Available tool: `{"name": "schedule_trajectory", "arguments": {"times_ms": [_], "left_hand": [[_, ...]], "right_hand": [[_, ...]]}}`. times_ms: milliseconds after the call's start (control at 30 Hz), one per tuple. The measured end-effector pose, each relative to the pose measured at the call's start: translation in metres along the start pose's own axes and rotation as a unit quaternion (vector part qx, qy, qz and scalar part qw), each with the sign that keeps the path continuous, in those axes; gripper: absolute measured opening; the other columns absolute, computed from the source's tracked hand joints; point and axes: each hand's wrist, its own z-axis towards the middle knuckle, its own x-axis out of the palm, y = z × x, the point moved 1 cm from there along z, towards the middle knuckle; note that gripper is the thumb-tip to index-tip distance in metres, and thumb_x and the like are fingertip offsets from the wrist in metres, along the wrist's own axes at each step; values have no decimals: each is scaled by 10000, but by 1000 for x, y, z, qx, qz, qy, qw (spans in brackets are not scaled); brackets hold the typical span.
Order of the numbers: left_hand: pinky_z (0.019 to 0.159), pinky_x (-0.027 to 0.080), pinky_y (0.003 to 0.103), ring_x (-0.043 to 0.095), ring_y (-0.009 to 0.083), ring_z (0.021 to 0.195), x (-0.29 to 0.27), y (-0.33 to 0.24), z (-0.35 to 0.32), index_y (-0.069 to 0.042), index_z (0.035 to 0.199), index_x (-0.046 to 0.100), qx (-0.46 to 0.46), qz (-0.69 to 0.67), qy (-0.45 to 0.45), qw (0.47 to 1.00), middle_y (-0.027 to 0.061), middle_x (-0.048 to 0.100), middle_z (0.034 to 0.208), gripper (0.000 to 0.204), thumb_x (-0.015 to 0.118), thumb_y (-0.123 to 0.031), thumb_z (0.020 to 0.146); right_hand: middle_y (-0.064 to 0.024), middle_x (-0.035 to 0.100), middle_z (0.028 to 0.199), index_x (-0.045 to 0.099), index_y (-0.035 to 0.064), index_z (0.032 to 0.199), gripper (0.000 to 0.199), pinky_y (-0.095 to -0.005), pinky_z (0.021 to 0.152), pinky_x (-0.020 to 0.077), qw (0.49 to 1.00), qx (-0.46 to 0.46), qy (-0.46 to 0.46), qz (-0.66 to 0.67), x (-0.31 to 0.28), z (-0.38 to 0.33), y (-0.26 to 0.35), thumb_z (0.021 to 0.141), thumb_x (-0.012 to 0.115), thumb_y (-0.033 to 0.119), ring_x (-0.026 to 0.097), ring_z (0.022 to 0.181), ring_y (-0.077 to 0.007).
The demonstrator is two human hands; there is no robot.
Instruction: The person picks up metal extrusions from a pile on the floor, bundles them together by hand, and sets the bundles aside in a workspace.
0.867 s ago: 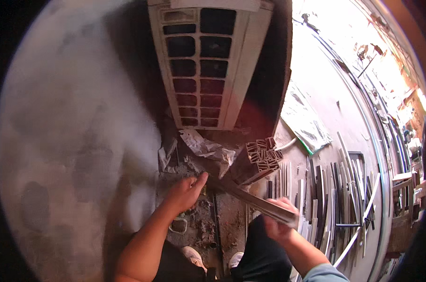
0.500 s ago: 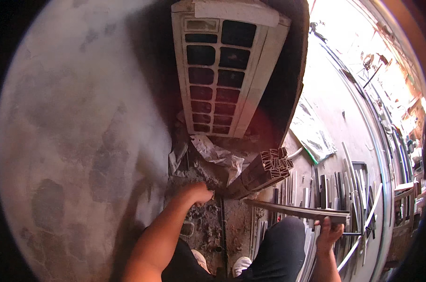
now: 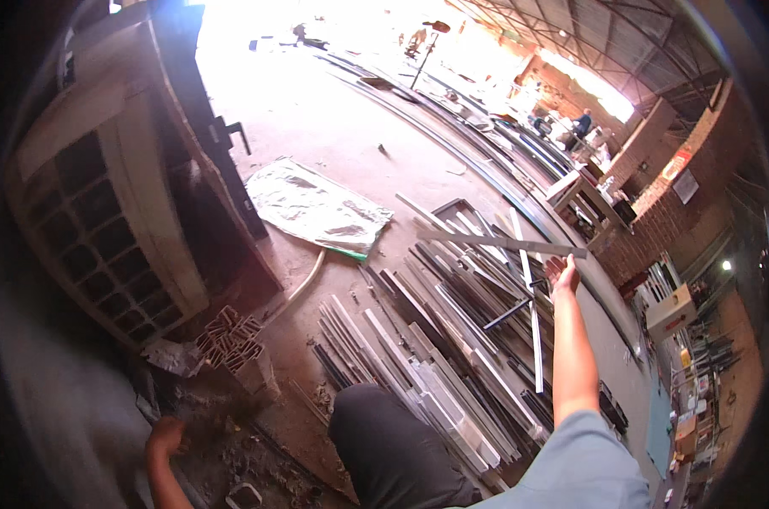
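My right hand [image 3: 562, 276] reaches far out to the right with its fingers spread. Just above it, a long grey metal profile bar [image 3: 503, 243] lies slanting over the heap of bars. The fingers are at the bar's right end, touching it or very close. Low on the left, in shadow, is my left hand [image 3: 165, 435], its fingers curled in; what they hold, if anything, does not show. A bundle of brown profiles [image 3: 230, 341], seen end-on, stands upright beyond my left hand.
Many profile bars [image 3: 435, 356] lie on the floor to the right of my knee. A silvery plastic sheet [image 3: 316, 204] lies farther off. At left, a pale panel with dark panes [image 3: 96, 229] leans by the wall. A person [image 3: 583, 124] is far back.
My view has swung to the right. My right hand has carried the profile bar away from the brown bundle to over the heap, and its fingers have spread. My left hand stays low.
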Motion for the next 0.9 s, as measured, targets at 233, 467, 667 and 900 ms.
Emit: {"name": "schedule_trajectory", "arguments": {"times_ms": [233, 467, 667, 900], "left_hand": [[740, 580, 495, 705, 357, 861, 19, 19, 27, 6, 1043, 648, 8, -9, -49, 999, 195, 685, 978, 237, 595, -183, 912], [869, 522, 505, 672, 381, 942, -5, 156, 136, 5, 1087, 664, 175, 161, -161, 958, 214, 682, 1009, 334, 579, -277, 929], [969, 476, 498, 599, 406, 1123, 64, 125, 130, -12, 1226, 626, 40, 265, -271, 925, 249, 614, 1213, 447, 543, -361, 960], [986, 476, 513, 583, 424, 1199, 105, 104, 118, -15, 1322, 597, -84, 69, -239, 965, 277, 575, 1347, 531, 525, -411, 976]], "right_hand": [[-42, 563, 677, 574, 119, 766, 198, -332, 440, 396, 973, 80, 160, -149, -12, -18, -124, 925, 542, 231, 534, 529, -158], [-181, 704, 1100, 706, 30, 1130, 284, -374, 883, 544, 752, -171, 556, -310, 101, -392, -73, 931, 672, 229, 694, 994, -304], [-174, 621, 1228, 518, 38, 1372, 519, -454, 911, 528, 376, -253, 852, -263, 113, -547, -37, 959, 644, 325, 630, 1082, -364], [-197, 647, 1163, 510, 18, 1401, 602, -457, 870, 530, 295, -307, 893, -145, 95, -667, -82, 936, 639, 379, 654, 1017, -377]]}}
